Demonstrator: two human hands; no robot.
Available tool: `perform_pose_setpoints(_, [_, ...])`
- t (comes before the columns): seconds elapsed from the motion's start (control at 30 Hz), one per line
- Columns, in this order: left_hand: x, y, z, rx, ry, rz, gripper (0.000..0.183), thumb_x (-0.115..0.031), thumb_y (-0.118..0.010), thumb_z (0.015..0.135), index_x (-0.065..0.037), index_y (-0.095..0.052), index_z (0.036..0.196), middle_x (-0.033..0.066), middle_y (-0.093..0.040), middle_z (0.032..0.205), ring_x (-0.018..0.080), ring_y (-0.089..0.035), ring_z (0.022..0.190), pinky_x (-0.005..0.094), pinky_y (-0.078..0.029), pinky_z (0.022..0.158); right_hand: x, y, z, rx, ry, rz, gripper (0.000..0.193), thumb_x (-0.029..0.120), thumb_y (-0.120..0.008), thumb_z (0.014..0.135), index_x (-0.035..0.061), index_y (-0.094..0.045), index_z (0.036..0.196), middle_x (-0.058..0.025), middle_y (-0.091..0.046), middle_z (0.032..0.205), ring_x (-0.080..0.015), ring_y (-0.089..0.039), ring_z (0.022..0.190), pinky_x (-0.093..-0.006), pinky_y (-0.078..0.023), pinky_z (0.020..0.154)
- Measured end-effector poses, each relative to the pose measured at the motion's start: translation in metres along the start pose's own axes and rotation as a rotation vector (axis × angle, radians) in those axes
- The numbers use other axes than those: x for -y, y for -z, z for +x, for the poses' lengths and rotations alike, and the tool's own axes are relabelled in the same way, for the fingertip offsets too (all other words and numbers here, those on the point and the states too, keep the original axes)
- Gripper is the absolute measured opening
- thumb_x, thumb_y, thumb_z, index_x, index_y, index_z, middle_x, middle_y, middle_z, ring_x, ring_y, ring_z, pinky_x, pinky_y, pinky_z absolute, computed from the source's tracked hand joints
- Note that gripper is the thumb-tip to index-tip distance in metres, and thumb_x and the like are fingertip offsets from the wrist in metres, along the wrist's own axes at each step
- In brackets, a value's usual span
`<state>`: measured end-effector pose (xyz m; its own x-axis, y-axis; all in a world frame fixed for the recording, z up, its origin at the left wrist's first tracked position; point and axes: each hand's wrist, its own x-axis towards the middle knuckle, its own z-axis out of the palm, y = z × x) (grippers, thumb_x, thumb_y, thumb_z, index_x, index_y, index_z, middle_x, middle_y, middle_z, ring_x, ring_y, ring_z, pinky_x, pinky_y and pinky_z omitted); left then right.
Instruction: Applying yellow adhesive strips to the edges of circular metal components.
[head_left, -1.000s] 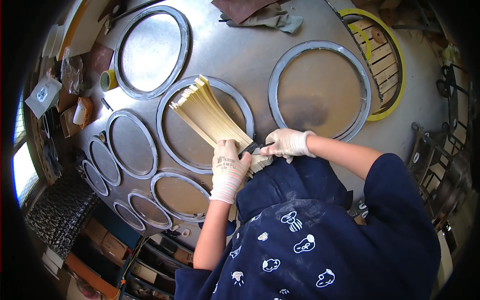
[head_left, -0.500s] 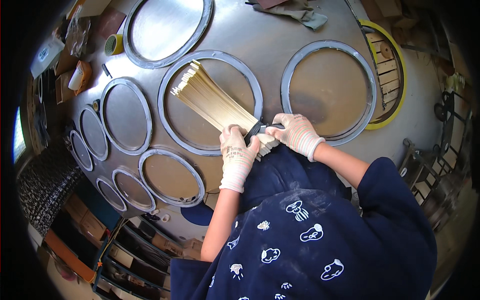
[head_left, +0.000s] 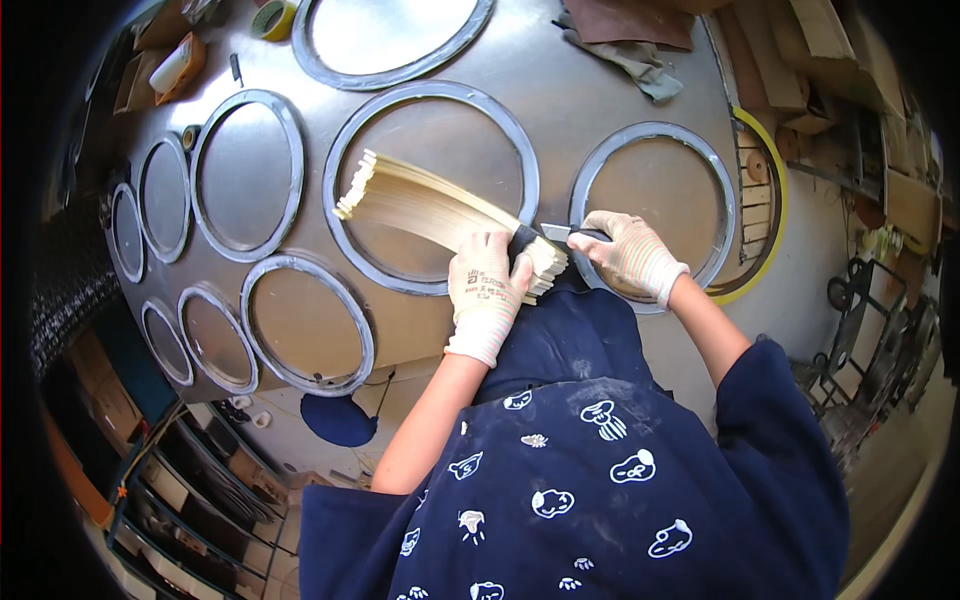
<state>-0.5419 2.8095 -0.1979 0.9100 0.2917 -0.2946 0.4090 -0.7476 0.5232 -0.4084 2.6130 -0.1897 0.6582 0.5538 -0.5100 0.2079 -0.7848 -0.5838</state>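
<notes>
Head view, nearest us first: a dark blue garment [head_left: 570,470] with white printed figures fills the lower middle. Just past it, we see the left hand [head_left: 487,285] in a pale glove, its grip closed around a bundle of pale strips [head_left: 430,203] beside a black band [head_left: 522,238]. To our eye the bundle's short, banded end overlaps the garment's upper edge, while the longer part curves away to the left, across a grey ring [head_left: 440,90] on the metal tabletop [head_left: 560,120]. We find the right hand [head_left: 628,252] gloved too, its grip closed on the dark handle of a knife [head_left: 562,233]; the silver blade points left, right by the banded end, and we cannot tell whether they touch. Beyond the right hand lies a second ring [head_left: 650,131], and off to the left are smaller rings [head_left: 297,170]. Farther away we make out a yellow tape roll [head_left: 272,20] at upper left and a grey cloth [head_left: 650,75] partly under a brown sheet [head_left: 640,22].
</notes>
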Motion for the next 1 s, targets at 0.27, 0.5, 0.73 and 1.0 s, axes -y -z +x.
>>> perform_pose_setpoints(0.27, [0.003,-0.006,0.004,0.015,-0.011,0.069,0.019,-0.025,-0.067,0.088,-0.012,-0.069,0.101,0.0074,-0.068,0.097,0.0264,-0.067,0.092,0.0402,-0.054,0.079,0.073,0.038,0.021,0.443,-0.133,-0.250,0.055,0.047,-0.063,0.090,0.0018,-0.067,0.121,-0.0210,-0.071,0.106,-0.0332,-0.071,0.094,-0.0398,-0.054,0.087])
perform_pose_setpoints(0.5, [0.015,-0.013,0.002,-0.081,0.022,-0.119,0.014,-0.022,-0.066,0.088,-0.010,-0.070,0.094,0.0116,-0.070,0.085,0.0295,-0.069,0.076,0.0409,-0.054,0.073,0.094,0.031,0.029,0.540,-0.145,-0.368,0.052,0.047,-0.060,0.091,0.0068,-0.068,0.122,-0.0205,-0.070,0.115,-0.0336,-0.064,0.113,-0.0404,-0.048,0.099])
perform_pose_setpoints(0.73, [0.016,-0.015,0.011,-0.213,-0.047,-0.257,0.010,-0.015,-0.069,0.086,-0.007,-0.068,0.092,0.0117,-0.068,0.081,0.0266,-0.067,0.070,0.0378,-0.054,0.068,0.106,0.045,0.033,0.477,-0.127,-0.341,0.046,0.043,-0.059,0.090,0.0051,-0.070,0.114,-0.0216,-0.071,0.108,-0.0344,-0.066,0.109,-0.0409,-0.049,0.097])
perform_pose_setpoints(1.0, [0.018,-0.022,0.012,-0.172,0.000,-0.341,0.011,-0.016,-0.067,0.089,-0.006,-0.067,0.093,0.0133,-0.067,0.081,0.0303,-0.067,0.070,0.0404,-0.054,0.069,0.121,0.031,0.042,0.444,0.001,-0.595,0.040,0.041,-0.055,0.092,0.0055,-0.072,0.100,-0.0191,-0.074,0.097,-0.0328,-0.071,0.095,-0.0429,-0.054,0.087])
